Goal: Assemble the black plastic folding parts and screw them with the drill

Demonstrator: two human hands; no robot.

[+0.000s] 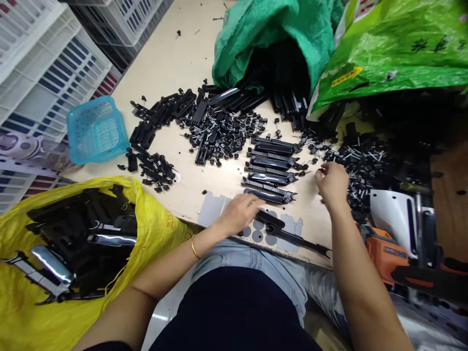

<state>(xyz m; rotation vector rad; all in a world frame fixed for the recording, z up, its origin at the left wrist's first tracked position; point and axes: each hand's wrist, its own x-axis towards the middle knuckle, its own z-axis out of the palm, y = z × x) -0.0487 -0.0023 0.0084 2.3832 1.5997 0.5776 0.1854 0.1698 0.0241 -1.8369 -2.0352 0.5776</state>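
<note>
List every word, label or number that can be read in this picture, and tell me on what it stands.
Nothing is clear enough to quote.
On the green bag: black characters, too blurred to read.
On the yellow label of that bag: red print, too small.
On the yellow sack: faint red print, unreadable.
On the orange tool: a dark label, unreadable.

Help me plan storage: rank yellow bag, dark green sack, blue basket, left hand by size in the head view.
1. yellow bag, though nearest the camera
2. dark green sack
3. blue basket
4. left hand
</note>
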